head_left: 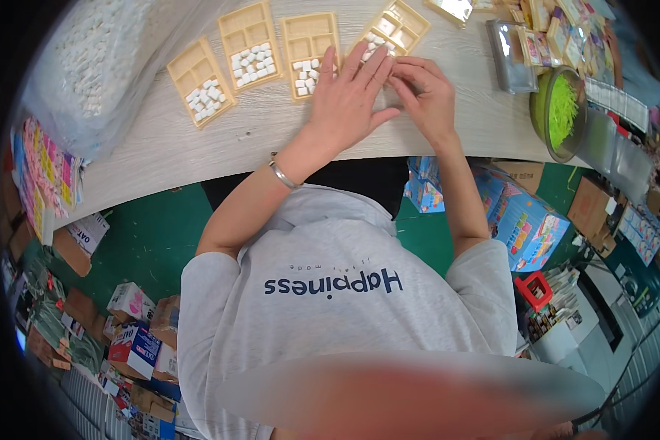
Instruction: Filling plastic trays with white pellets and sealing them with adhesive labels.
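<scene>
Four-compartment-style cream trays lie in a row on the table: a left tray, a second tray, a third tray and a tilted right tray. Small white pieces, like mini marshmallows, fill the near part of each. My left hand lies flat with fingers stretched over the near end of the right tray, its edge overlapping the third tray's pieces. Beside it, my right hand has its fingers bent and thumb and fingertips together at that tray's near corner. Whatever is between them is hidden.
A large clear bag of white pieces stands at the far left. At the right are a bowl of green shreds, a clear plastic container and piled small packets. Blue cartons stand below the table.
</scene>
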Motion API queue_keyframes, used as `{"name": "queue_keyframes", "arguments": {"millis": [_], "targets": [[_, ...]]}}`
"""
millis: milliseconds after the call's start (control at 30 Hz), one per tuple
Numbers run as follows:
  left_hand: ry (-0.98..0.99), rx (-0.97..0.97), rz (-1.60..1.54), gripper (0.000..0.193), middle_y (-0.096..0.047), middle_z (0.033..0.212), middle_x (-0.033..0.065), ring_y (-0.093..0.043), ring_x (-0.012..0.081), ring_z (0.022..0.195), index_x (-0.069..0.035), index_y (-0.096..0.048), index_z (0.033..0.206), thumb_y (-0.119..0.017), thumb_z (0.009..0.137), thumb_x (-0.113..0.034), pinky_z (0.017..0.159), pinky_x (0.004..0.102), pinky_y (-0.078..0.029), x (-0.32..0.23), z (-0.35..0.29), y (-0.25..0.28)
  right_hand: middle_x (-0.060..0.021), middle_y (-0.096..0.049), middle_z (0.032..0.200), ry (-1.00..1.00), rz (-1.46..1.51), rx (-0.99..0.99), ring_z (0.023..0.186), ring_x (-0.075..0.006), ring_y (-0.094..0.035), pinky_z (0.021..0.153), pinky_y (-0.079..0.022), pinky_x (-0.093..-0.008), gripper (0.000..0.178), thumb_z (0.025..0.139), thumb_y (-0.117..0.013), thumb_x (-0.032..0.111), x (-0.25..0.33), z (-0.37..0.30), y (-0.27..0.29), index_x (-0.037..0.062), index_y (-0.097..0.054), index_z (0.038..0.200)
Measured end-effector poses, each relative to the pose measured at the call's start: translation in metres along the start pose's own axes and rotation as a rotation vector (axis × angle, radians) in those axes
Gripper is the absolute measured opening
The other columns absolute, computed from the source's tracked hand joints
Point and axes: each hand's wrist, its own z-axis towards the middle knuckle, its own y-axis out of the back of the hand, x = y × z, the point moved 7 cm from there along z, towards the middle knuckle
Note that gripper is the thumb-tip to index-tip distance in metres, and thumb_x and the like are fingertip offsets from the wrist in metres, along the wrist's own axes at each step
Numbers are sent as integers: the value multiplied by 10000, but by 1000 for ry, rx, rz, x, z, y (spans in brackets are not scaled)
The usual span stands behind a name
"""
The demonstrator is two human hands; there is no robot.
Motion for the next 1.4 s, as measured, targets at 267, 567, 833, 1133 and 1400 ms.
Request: {"name": "queue_keyframes", "arguments": {"millis": [267, 567, 833, 1133, 1400], "targets": [[85, 32, 55, 949, -464, 1536, 135, -373, 324, 1451, -60, -510, 1459, -652, 787, -716, 1191, 628, -205, -9, -1, -5, -150, -712, 1095, 94, -144, -14, 1034, -274, -689, 924, -542, -365, 231, 813, -697, -44, -5, 8, 0, 10, -744, 1033], [83, 88, 68, 996, -382, 1587, 130, -234, 331, 1512, -34, -396, 1542, -473, 882, -777, 1218, 632, -75, 2, -12, -2, -144, -729, 1148, 749, -1, 86, 1104, -266, -674, 944, -516, -364, 273, 897, -661, -50, 187, 145, -60, -3, -714, 1161], [164, -156, -225, 941, -401, 1553, 177, -282, 372, 1485, -29, -449, 1493, -647, 839, -676, 1208, 639, -116, 54, -55, 109, -169, -760, 895, 887, -602, 336, 805, -353, -730, 784, -592, -417, 202, 819, -699, 143, 271, 307, -270, 28, -789, 959], [402, -302, -280, 762, -442, 1485, 194, -402, 364, 1385, -21, -467, 1461, -714, 885, -453, 1160, 591, -212, 135, -117, 142, -140, -770, 888, 307, 39, 703, 736, -223, -719, 726, -584, -328, 170, 845, -719, 114, 267, 358, -284, -2, -787, 950], [251, -289, -415, 533, -616, 1274, 106, -528, 289, 1256, -70, -600, 1331, -720, 895, -353, 1128, 530, -300, 128, -94, 104, -44, -735, 1008, -144, 654, 567, 835, -106, -671, 680, -540, -236, 242, 914, -745, 121, 214, 270, -168, 8, -740, 1128]]}}
